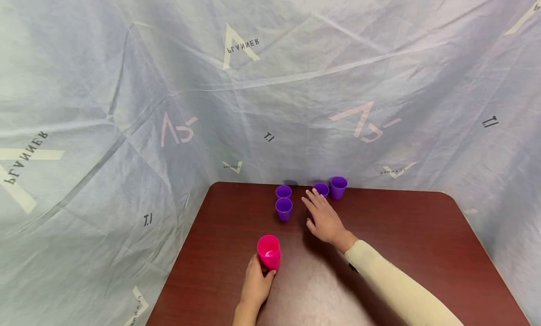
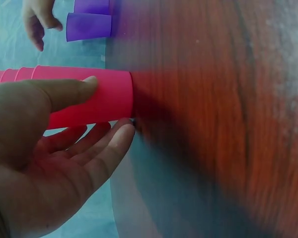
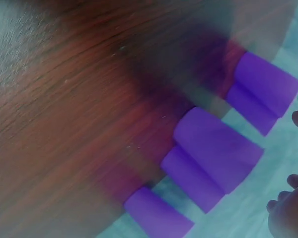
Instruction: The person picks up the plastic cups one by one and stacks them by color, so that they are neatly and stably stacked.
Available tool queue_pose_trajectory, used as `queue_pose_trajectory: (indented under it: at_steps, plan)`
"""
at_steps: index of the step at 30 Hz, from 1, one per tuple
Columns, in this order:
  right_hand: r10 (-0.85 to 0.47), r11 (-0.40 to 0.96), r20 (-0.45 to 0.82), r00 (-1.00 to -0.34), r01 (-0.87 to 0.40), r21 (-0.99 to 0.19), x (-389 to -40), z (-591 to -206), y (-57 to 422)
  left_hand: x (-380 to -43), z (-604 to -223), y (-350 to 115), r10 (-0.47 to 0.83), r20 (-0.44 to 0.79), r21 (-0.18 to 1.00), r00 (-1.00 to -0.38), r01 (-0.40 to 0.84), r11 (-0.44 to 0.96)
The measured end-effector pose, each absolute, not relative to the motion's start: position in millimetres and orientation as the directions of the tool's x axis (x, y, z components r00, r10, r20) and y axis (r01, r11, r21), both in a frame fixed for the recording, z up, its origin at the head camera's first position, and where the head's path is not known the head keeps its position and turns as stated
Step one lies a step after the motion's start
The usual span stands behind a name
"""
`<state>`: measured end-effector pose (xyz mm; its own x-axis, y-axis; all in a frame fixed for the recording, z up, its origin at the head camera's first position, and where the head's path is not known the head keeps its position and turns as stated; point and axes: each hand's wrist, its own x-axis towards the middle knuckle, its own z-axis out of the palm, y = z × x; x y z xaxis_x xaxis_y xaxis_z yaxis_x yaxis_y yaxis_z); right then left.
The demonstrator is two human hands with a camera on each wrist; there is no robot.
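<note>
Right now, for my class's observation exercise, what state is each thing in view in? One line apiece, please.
Pink cups: nested, mouth up, gripped by the left hand.
Left purple cups: two, upright, one behind the other.
Middle purple cups: two, upright, partly hidden by the right hand in the head view.
Right purple cup: upright, mouth up.
Right hand: fingers extended, holding nothing visible.
Backdrop: hanging, creased.

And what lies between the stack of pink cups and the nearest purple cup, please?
In the head view, only bare tabletop shows between the stack of pink cups and the nearest purple cup.
</note>
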<state>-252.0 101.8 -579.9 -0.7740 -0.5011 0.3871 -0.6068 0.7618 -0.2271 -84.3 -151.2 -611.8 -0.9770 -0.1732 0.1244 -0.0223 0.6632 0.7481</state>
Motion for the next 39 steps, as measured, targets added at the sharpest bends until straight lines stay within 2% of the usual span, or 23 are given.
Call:
queue_pose_trajectory:
  at_steps: [7,13,18,23,31,39]
  plan:
    - [-0.492,0.812,0.305,-0.816,-0.556,-0.179,-261.9,-589.4,109.2,-82.9,-614.0,-154.4,-0.173,0.105,0.752,-0.979,-0.036,0.659]
    - [-0.491,0.822,0.306,-0.816,-0.550,-0.148,-265.8,-598.5,113.5,-79.6,-616.3,-160.1,-0.189,0.062,0.734,-0.980,-0.084,0.674]
    - [-0.487,0.821,0.315,-0.815,-0.550,-0.154,-266.7,-600.4,115.8,-73.4,-615.1,-166.1,-0.172,0.065,0.735,-0.983,-0.069,0.674]
    - [-0.482,0.815,0.325,-0.814,-0.553,-0.176,-269.9,-602.9,117.0,-65.6,-609.9,-167.5,-0.102,-0.003,0.775,-0.995,-0.066,0.629]
    - [-0.497,0.815,0.303,-0.813,-0.557,-0.159,-270.0,-608.7,117.2,-54.3,-592.6,-164.1,0.096,-0.162,0.834,-0.982,-0.085,0.545]
    - [-0.510,0.806,0.318,-0.799,-0.573,-0.149,-264.2,-616.4,117.4,-50.3,-583.3,-146.5,0.206,-0.146,0.875,-0.968,-0.029,0.483]
